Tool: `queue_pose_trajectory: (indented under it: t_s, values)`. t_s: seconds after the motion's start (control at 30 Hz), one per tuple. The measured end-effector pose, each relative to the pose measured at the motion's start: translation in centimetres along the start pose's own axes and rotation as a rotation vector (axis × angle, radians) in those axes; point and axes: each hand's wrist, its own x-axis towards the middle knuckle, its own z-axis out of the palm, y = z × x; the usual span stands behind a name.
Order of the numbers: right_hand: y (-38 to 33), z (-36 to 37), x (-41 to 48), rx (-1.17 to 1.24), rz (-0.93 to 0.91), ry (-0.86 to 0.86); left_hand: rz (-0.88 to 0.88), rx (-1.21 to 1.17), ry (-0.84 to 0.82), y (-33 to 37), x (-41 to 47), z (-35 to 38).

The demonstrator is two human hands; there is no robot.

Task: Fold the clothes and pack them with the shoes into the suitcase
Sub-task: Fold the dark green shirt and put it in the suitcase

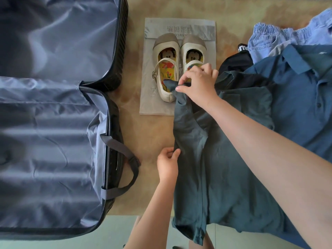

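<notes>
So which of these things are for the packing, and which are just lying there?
For the job: suitcase, shoes, green shirt pinched by left hand and right hand, blue polo shirt, light blue shorts, black garment.
Just lying about: grey bag under the shoes, probably.

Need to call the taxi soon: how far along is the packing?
Barely begun. Done: the suitcase lies open, showing only lining. In hand: the left hand and right hand pinch the edge of the dark green shirt. Left: blue polo, light blue garment and black garment unfolded; shoes on their bag.
</notes>
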Motion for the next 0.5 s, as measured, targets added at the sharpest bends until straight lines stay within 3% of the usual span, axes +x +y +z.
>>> queue_pose_trajectory:
  t_s: [0.2, 0.5]
  values:
    - [-0.3, -0.3, 2.1, 0.259, 0.131, 0.262, -0.030, -0.106, 0.029, -0.4, -0.6, 0.0]
    - [0.6, 0.7, 1.1, 0.267, 0.188, 0.171, 0.024, -0.052, -0.025, -0.6, -0.7, -0.1]
